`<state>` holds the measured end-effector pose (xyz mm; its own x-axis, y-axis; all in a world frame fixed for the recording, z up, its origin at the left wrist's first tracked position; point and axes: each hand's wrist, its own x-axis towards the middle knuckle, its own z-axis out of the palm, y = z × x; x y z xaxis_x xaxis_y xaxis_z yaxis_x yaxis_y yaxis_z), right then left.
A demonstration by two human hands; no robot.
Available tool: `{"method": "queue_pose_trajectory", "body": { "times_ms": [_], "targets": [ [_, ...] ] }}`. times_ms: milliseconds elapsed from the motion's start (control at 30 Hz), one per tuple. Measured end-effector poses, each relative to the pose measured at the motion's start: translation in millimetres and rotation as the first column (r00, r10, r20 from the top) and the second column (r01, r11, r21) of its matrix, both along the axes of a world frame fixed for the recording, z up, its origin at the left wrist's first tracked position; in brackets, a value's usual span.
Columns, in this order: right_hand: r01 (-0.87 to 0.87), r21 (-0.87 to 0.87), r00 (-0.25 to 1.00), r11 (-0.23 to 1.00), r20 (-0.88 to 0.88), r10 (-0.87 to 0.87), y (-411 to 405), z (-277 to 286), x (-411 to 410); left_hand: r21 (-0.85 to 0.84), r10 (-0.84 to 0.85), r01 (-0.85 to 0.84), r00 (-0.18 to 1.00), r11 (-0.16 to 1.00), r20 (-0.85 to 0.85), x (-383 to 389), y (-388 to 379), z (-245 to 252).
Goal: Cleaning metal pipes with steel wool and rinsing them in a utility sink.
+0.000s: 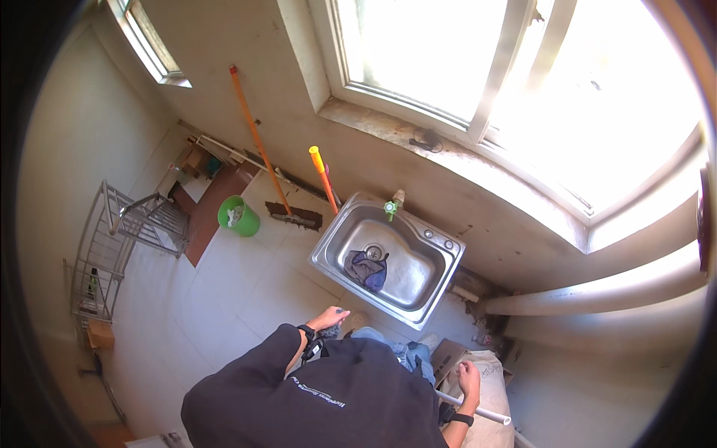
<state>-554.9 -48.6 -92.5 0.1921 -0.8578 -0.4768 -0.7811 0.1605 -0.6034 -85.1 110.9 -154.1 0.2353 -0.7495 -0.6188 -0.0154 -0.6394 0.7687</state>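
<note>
My left hand point(329, 318) hangs with curled fingers just short of the front left side of a stainless steel sink point(414, 280). A grey textured thing point(330, 331) shows below this hand; whether I hold it is unclear. Loosely bent, my right hand point(469, 382) is above a large beige sack point(487, 400), with nothing visible in its fingers. A white plastic pipe point(496, 415) passes near the right wrist. Crumpled in the sink lies a grey and purple cloth point(367, 270), partly over the drain point(374, 252). Above the basin's back edge is a tap with a green handle point(390, 208).
A push broom point(259, 140) leans on the wall, beside another orange handle with a yellow grip point(322, 173). On the tiled floor stand a green bin point(240, 217) and a metal rack point(151, 224). A cardboard box point(447, 357) and a thick white pipe point(554, 299) are on the right.
</note>
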Motion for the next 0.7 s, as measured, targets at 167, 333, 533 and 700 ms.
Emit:
{"method": "queue_pose_trajectory", "body": {
  "times_ms": [167, 333, 533, 700],
  "targets": [
    [-0.154, -0.056, 0.983, 0.986, -0.108, 0.148, -25, 26, 21, 0.059, 0.034, -0.032, 0.999, 0.998, -0.039, -3, 41, -16],
    [-0.226, -0.092, 0.970, 0.970, -0.117, 0.215, -38, 50, 47, 0.155, 0.107, -0.098, 0.993, 0.983, -0.051, -2, 91, -38],
    [-0.262, -0.016, 0.961, 0.965, -0.096, 0.259, -32, 61, 79, 0.287, 0.181, -0.107, 0.952, 0.952, -0.245, 10, 125, -50],
    [-0.282, 0.058, 0.947, 0.958, -0.141, 0.287, -25, 51, 81, 0.299, 0.149, -0.094, 0.974, 0.950, -0.169, 12, 110, -77]
  ]
}}
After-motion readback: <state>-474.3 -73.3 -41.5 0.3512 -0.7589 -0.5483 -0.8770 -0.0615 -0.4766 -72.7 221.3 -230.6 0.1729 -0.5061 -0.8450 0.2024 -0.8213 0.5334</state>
